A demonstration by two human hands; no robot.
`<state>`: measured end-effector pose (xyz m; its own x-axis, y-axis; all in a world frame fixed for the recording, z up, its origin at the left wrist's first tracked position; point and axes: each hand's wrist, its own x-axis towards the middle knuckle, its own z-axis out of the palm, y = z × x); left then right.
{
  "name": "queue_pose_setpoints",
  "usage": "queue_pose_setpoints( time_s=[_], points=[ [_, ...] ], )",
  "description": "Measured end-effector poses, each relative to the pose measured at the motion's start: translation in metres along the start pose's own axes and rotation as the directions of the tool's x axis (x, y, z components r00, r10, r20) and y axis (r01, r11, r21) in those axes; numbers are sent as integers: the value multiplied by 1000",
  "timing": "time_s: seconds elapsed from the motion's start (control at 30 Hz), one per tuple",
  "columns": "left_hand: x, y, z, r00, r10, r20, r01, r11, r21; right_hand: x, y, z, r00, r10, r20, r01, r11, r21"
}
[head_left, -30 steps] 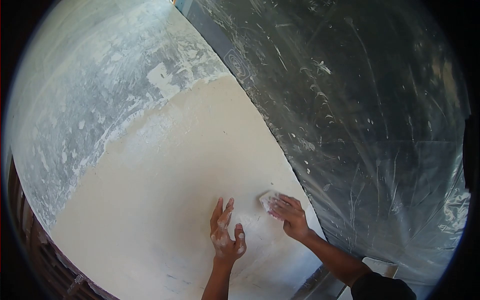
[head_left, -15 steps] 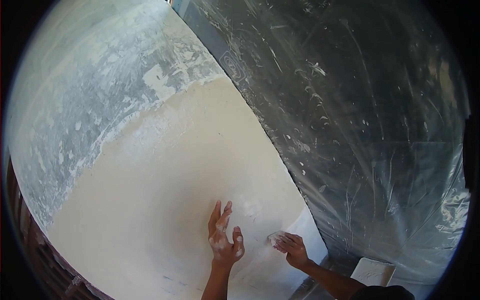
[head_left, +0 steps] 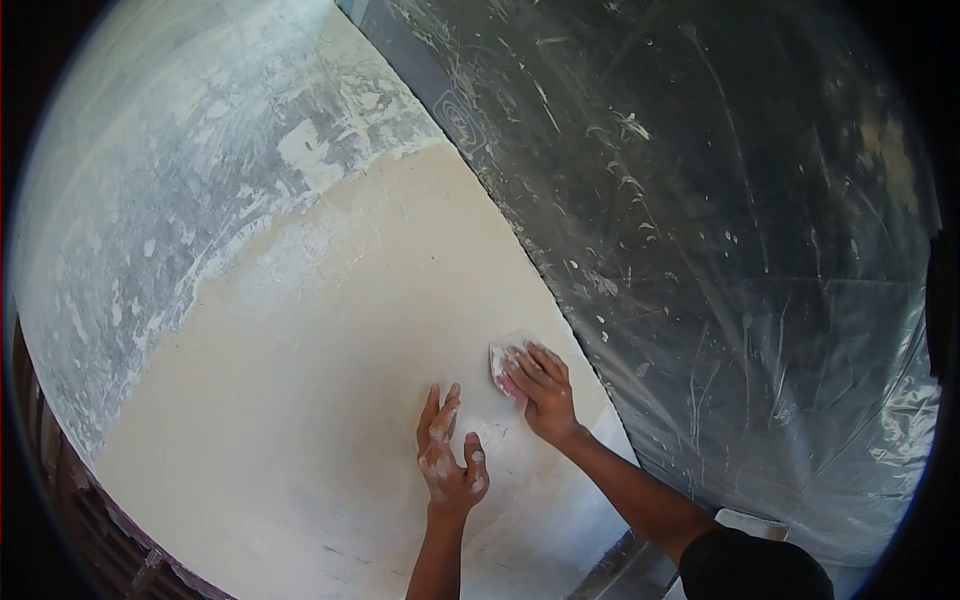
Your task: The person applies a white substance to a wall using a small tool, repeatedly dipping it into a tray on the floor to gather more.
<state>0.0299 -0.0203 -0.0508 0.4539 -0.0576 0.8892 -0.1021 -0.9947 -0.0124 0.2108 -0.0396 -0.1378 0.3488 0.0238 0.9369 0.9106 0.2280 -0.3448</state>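
Observation:
My right hand (head_left: 545, 385) is wrapped over a small white pad (head_left: 503, 362) with a pink part, pressed on the cream-coloured curved surface (head_left: 330, 370) near its right edge. To the left and slightly lower, my left hand (head_left: 450, 460) has its fingers spread and white smears on fingers and thumb; it holds nothing. Whether its palm touches the surface is unclear. A whitish smeared patch (head_left: 490, 432) shows between the hands.
Rough grey-and-white plaster (head_left: 210, 170) covers the upper left part. Dark plastic sheeting (head_left: 700, 220) with white splashes hangs along the right edge. A white tray (head_left: 750, 524) stands at the lower right, partly behind my right arm. Brown slats (head_left: 75, 480) show at the lower left.
My right hand has moved up and slightly left with the pad, away from the lower right corner. My right arm now covers more of the tray. The left hand is nearly where it was.

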Motion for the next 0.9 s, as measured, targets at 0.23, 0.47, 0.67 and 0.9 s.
queue_pose_setpoints(
  time_s=[0.23, 0.47, 0.67, 0.9],
  points=[
    [3, -8, -2, 999, 31, 8, -31, 1000, 7, -164, -20, -50, 945, 104, 311, -170, 966, 195],
    [1, 0, -4, 997, 75, 15, -75, 997, 22, 118, 26, -26, 971, -32, -238, 52, 995, 80],
    [-8, 8, -8, 1000, -19, 0, 19, 997, -76, -11, 32, 0, 982, 144, -124, -149, 988, -30],
    [-11, -2, -19, 989, 97, 111, -101, 994, 36, -175, -7, -38, 921, 380, 90, -379, 925, -26]
  ],
)
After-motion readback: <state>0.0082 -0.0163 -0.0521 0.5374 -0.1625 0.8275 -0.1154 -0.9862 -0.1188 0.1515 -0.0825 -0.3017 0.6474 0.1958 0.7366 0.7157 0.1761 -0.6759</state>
